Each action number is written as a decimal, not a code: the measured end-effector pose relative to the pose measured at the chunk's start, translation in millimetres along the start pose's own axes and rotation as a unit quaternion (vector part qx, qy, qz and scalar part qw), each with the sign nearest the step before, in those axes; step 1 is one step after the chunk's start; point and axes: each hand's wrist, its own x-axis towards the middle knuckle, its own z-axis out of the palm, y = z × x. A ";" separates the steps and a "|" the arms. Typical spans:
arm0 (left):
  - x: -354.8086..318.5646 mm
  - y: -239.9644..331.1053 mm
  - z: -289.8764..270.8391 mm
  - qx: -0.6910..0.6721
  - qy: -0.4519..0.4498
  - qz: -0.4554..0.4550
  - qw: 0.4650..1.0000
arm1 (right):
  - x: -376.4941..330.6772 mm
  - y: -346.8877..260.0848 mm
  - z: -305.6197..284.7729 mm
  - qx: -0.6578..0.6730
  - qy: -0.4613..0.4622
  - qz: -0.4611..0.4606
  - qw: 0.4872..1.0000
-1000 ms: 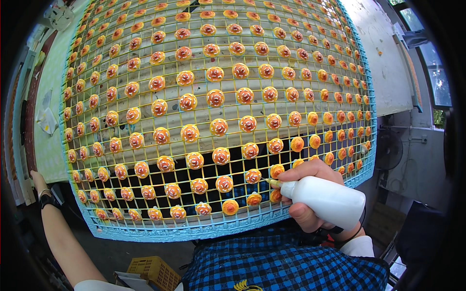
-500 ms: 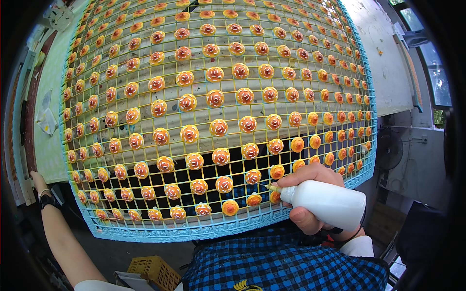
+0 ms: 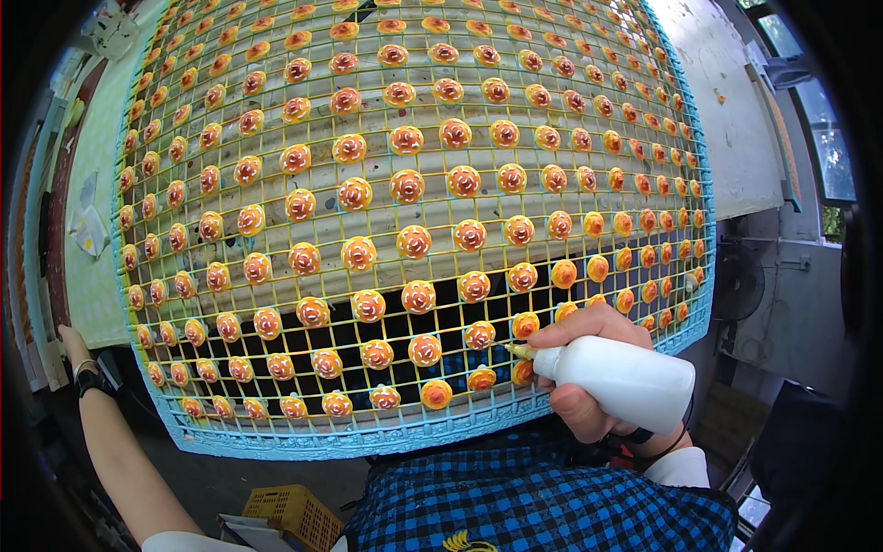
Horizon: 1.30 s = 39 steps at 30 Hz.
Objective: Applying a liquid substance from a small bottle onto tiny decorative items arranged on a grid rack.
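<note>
My right hand (image 3: 589,405) is wrapped round a white squeeze bottle (image 3: 635,382), which lies tilted with its yellowish nozzle pointing left. The nozzle tip is just below an orange-yellow flower-shaped piece (image 3: 525,325); whether it touches is too small to tell. Rows of these flowers sit on a yellow wire grid with a light-blue frame (image 3: 303,446). Many bear white strokes on their petals, such as one flower (image 3: 414,242); others toward the lower right are plain orange. At the far left, my left hand (image 3: 74,346) is by the green tabletop's corner, its fingers mostly hidden.
Under the grid's far part lies a paint-spotted pale surface (image 3: 441,248). A pale green tabletop (image 3: 92,285) is at left, a whitish table (image 3: 727,120) at right. A yellow plastic crate (image 3: 294,515) stands on the floor below. A dark fan (image 3: 739,281) is at right.
My right hand and the bottle have shifted very slightly, the nozzle tip moving a little up toward the flower above it. My left hand stays in place.
</note>
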 end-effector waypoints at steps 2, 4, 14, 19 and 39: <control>1.6 -0.1 0.4 -0.001 0.001 0.000 1.000 | -0.9 -1.4 1.0 0.011 0.010 0.024 1.000; 3.0 0.1 1.8 -0.002 -0.004 -0.003 1.000 | -0.3 -0.9 -1.2 0.005 -0.004 0.018 1.000; 3.4 1.4 -6.9 0.006 0.001 -0.018 1.000 | -19.5 3.6 12.3 0.063 -0.036 -0.097 0.993; -22.1 15.0 0.6 0.024 0.003 -0.023 0.999 | -11.2 -3.9 24.1 -0.035 -0.075 -0.123 0.989; -17.5 14.6 5.8 0.029 0.026 -0.026 0.999 | -21.4 0.6 30.5 -0.022 -0.087 -0.085 0.992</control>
